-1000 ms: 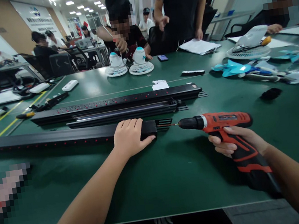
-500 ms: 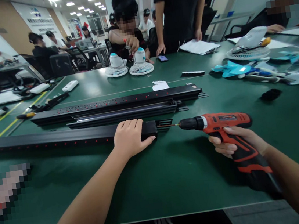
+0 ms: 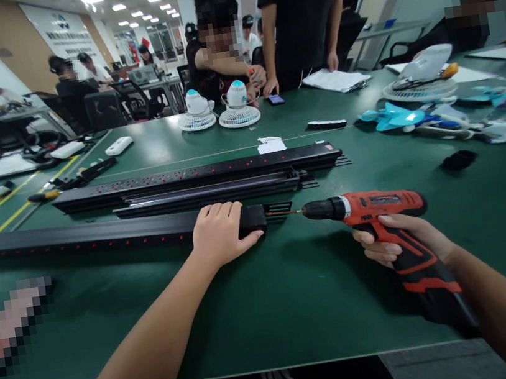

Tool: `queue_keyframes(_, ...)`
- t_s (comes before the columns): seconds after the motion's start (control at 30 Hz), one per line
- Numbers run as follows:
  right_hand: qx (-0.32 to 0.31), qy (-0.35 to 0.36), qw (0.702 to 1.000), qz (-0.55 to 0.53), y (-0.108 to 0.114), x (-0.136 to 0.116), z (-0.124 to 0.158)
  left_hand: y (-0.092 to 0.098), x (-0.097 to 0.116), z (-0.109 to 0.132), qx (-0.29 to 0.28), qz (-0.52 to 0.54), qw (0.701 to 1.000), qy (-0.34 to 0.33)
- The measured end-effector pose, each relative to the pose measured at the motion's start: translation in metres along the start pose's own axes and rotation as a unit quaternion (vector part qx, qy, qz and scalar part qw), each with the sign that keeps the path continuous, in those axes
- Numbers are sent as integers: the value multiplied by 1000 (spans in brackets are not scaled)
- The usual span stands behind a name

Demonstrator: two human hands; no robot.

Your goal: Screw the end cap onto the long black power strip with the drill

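My left hand point(image 3: 220, 234) is wrapped over the right end of a long black bar point(image 3: 99, 233) with red dots along its near side, pressing it on the green table. Slotted prongs point(image 3: 279, 208) stick out of that end. In my right hand point(image 3: 410, 236) is a red and black cordless drill point(image 3: 381, 201), held level by its grip. Its thin long bit point(image 3: 291, 211) points left at the bar's end, alongside the prongs; whether the tip touches a screw is too small to tell.
Behind the bar lie another dotted black bar point(image 3: 194, 176) and a shorter black rail point(image 3: 211, 193). Two small white fans point(image 3: 239, 111) stand farther back, near a co-worker's hands point(image 3: 257, 77). Blue fan blades point(image 3: 393, 116) and a black clump point(image 3: 459, 160) lie at right.
My hands, the drill and the bar look unmoved. Across the table, the co-worker's hand has left the top of the fan and moved right.
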State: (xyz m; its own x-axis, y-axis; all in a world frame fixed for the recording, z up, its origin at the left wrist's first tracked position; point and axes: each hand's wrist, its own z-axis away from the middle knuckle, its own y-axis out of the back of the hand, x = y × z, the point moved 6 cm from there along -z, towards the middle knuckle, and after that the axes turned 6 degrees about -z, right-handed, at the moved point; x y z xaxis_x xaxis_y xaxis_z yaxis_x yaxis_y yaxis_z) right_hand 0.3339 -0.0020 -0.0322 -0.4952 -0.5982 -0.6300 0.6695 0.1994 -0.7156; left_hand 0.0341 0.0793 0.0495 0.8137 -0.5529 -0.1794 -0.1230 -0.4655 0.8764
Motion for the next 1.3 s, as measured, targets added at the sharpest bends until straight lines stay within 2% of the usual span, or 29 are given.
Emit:
queue_keyframes(0.37, 8, 2, 1000, -3, 1, -1, 1, -2, 1, 0, -23, -5, 1000, -8)
queue_keyframes(0.5, -8, -6, 1000, -12, 0, 0, 0, -2, 1, 1, -29, -6, 1000, -6)
queue_keyframes(1.3, -10, -8, 1000, -14, -1, 0, 1, -2, 1, 2, -23, 1, 1000, -4)
